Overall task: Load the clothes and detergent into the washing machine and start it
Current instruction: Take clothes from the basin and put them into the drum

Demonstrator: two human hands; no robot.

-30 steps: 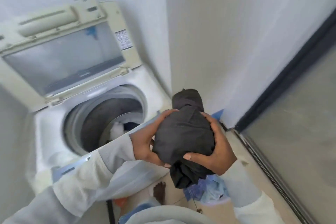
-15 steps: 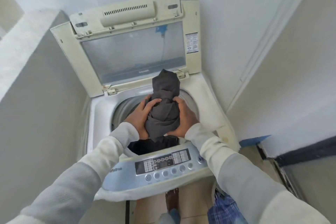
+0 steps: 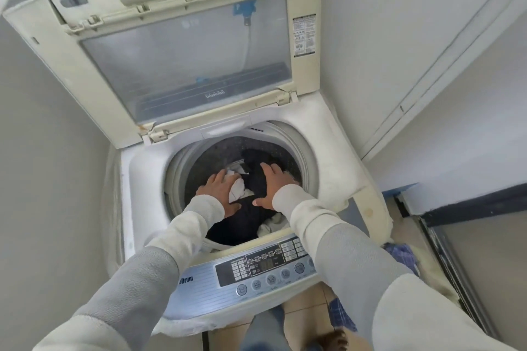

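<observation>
both hands, left hand [image 3: 218,189] and right hand [image 3: 271,186], press flat with fingers spread, holding nothing, on the dark and white clothes [image 3: 251,179] inside the white top-loading washing machine's grey drum [image 3: 309,168]. best to push evenly, keeping fabric below the rim.

I see both arms in long knit sleeves, pale grey over the upper arm and forearm, each ending in a wide cream-white ribbed cuff at the wrist. The left hand [image 3: 218,188] and right hand [image 3: 271,186] are bare, without rings or a watch. Below, a blue-grey trouser leg [image 3: 263,330] and a bare foot [image 3: 332,340] show.
</observation>
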